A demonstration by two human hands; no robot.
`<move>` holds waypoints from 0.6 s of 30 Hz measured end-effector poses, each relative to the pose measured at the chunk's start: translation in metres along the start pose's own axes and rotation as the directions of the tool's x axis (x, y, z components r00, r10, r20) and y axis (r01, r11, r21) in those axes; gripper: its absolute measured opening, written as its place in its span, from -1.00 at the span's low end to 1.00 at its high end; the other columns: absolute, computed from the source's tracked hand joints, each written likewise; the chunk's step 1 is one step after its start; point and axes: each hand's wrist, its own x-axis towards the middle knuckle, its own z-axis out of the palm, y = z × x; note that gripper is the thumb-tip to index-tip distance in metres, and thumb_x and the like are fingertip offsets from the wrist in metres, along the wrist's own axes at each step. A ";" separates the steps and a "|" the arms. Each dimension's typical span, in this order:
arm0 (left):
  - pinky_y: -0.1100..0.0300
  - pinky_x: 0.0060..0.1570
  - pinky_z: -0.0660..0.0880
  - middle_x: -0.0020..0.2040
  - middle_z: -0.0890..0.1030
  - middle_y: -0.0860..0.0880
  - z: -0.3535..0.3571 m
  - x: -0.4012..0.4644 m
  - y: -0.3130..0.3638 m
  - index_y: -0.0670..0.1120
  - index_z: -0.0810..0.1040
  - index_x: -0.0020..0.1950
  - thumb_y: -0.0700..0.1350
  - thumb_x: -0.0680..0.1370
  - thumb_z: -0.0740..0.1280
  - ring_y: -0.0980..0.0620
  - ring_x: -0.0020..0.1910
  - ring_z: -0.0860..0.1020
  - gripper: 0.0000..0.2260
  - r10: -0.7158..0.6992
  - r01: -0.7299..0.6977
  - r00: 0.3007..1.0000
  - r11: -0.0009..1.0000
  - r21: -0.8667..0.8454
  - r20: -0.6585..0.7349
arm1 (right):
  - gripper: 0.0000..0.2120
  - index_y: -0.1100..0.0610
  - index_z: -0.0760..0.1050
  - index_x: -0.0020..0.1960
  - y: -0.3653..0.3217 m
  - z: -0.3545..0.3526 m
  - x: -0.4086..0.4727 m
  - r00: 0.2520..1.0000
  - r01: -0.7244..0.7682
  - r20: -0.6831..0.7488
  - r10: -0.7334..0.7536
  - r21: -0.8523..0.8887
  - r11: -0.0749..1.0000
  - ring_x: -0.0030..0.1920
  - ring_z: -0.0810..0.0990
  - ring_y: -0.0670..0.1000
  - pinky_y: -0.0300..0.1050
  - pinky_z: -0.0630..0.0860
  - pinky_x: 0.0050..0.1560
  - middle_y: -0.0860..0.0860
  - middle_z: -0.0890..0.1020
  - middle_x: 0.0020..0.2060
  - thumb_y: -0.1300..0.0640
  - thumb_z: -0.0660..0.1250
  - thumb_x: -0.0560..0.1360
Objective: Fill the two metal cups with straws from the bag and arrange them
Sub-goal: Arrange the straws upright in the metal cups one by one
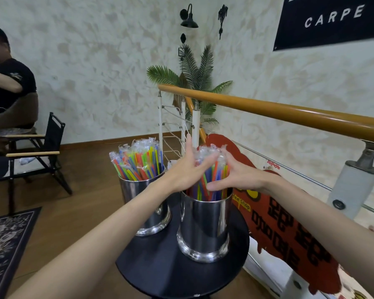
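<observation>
Two shiny metal cups stand on a small round black table (160, 268). The far left cup (147, 203) is full of colourful wrapped straws (138, 162) standing upright. The nearer right cup (205, 225) also holds a bunch of wrapped straws (212, 167). My left hand (188, 169) lies against the left side of that bunch with straight, spread fingers. My right hand (235, 175) presses the bunch from the right, fingers extended and thumb low near the cup rim. No bag is in view.
An orange handrail (289, 113) with white posts runs behind and right of the table. A red cut-out sign (289, 229) leans under it. A person sits at far left by a black folding chair (45, 152). A patterned rug (7, 244) lies lower left.
</observation>
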 end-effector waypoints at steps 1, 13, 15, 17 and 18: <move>0.19 0.31 0.22 0.50 0.43 -0.07 -0.002 -0.004 -0.002 0.03 -0.49 0.56 0.35 0.58 0.16 -0.05 0.48 0.40 -0.07 -0.017 0.017 1.000 0.999 -0.030 -0.007 | 0.52 -0.09 -0.44 0.60 0.005 -0.002 0.000 0.999 -0.030 0.017 0.029 0.051 0.998 0.61 0.14 -0.01 0.10 0.14 0.60 -0.07 0.02 0.65 -0.36 0.66 0.11; 0.26 0.35 0.36 0.27 0.55 0.32 0.015 -0.063 -0.038 0.13 0.19 0.51 0.22 0.53 0.41 0.36 0.21 0.51 -0.35 -0.146 0.134 0.989 0.935 -0.328 -0.013 | 0.15 -0.18 -0.09 0.60 0.025 0.018 -0.032 0.998 0.056 0.012 -0.060 0.214 0.975 0.37 0.35 -0.34 -0.25 0.27 0.41 -0.24 0.36 0.44 -0.14 0.65 0.31; 0.08 0.41 0.41 0.22 0.61 0.31 0.023 -0.070 -0.047 0.20 0.37 0.40 0.27 0.50 0.42 0.32 0.23 0.54 -0.48 -0.135 0.129 0.991 0.939 -0.319 0.002 | 0.15 -0.14 -0.04 0.60 0.031 0.024 -0.037 0.998 0.066 -0.004 -0.066 0.174 0.983 0.42 0.31 -0.29 -0.19 0.21 0.46 -0.23 0.31 0.46 -0.17 0.65 0.27; 0.03 0.43 0.39 0.24 0.60 0.31 0.028 -0.068 -0.053 0.21 0.40 0.39 0.32 0.45 0.42 0.29 0.28 0.52 -0.45 -0.097 0.090 0.995 0.951 -0.296 -0.008 | 0.11 -0.12 0.02 0.58 0.035 0.029 -0.038 0.998 0.068 -0.029 -0.064 0.160 0.985 0.41 0.32 -0.28 -0.14 0.21 0.47 -0.23 0.33 0.46 -0.13 0.67 0.28; 0.02 0.43 0.39 0.24 0.60 0.30 0.030 -0.065 -0.052 0.20 0.40 0.39 0.32 0.44 0.43 0.27 0.30 0.52 -0.43 -0.084 0.077 0.996 0.952 -0.296 -0.011 | 0.09 -0.12 0.05 0.56 0.036 0.029 -0.038 0.997 0.070 -0.051 -0.063 0.161 0.984 0.40 0.35 -0.27 -0.12 0.25 0.49 -0.22 0.37 0.45 -0.12 0.68 0.27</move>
